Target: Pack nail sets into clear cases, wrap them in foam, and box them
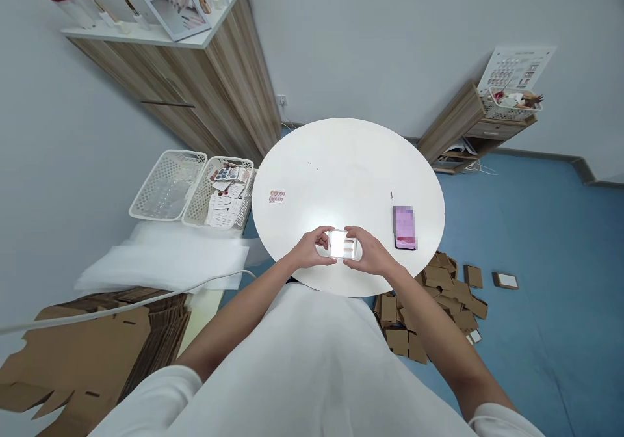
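Observation:
Between my two hands, above the near part of the round white table (351,157), is a small clear plastic case (342,244) with a bright, glaring face. My left hand (313,248) grips its left end, thumb and fingers at its edges. On the opposite end, my right hand (366,250) holds it in the same way. Glare hides what is inside the case. To the left on the tabletop lies a small card with rows of reddish oval pieces (277,196). A phone with a blurred pinkish-purple screen (404,227) rests on the right side.
Left of the table stand two white baskets, one holding clear plastic (168,186), the other printed cards (225,193). White foam sheets (166,255) and stacked flat cardboard (92,339) lie nearer. Small brown boxes (443,287) pile on the floor at right. A white cable (146,300) crosses the left.

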`<state>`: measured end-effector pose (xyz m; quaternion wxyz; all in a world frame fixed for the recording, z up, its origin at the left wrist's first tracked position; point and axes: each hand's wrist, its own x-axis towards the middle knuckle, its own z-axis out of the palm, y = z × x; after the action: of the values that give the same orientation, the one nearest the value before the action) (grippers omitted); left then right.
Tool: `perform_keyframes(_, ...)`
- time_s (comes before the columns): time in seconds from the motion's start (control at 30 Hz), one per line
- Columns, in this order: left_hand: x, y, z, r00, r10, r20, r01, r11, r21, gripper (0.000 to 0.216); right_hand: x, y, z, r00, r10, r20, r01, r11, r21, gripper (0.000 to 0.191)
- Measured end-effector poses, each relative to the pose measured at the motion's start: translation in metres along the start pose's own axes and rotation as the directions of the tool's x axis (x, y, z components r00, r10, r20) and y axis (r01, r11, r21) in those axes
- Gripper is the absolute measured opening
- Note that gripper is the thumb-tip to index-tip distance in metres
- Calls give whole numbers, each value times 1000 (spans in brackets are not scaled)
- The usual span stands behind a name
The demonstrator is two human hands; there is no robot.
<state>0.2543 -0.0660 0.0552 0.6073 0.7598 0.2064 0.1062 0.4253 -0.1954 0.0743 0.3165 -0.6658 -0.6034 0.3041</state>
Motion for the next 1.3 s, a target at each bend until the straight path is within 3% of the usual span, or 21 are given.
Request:
perform_keyframes(0.13,0,0,0,998,21,-54,-21,1000,-8,71,-1,-3,5,994,28,-106,-8,983,186,64)
perform_keyframes(0.27,1,-4,4,991,3,-137,-10,999,-51,72,0,-2,16,948,271,-168,-141,830,540,78)
perform_keyframes(0.37,1,-8,8,984,-19,-179,12,999,-37,73,3,1,27,895,426,-134,-209,666,716,67)
perform_keyframes(0.47,1,-11,8,983,-34,-179,28,999,-35,75,6,3,32,855,499,-140,-228,605,763,54)
perform_keyframes(0.6,2,-10,3,989,-28,-145,20,998,-60,75,8,-1,25,867,486,-108,-262,630,731,58)
perform_keyframes(0.73,3,-5,-6,999,-22,-49,15,992,-124,71,9,-5,12,945,323,-55,-237,788,568,81)
perform_keyframes(0.9,7,-3,-13,996,-71,46,79,975,-206,77,10,-5,2,993,111,-42,-95,959,266,68)
perform_keyframes(1.03,7,-3,-10,992,-83,92,106,955,-277,90,11,-6,3,996,62,-63,-51,987,155,64)
perform_keyframes(1.3,7,-1,-2,991,-101,94,130,902,-411,83,13,-2,7,991,4,-131,10,994,110,60)
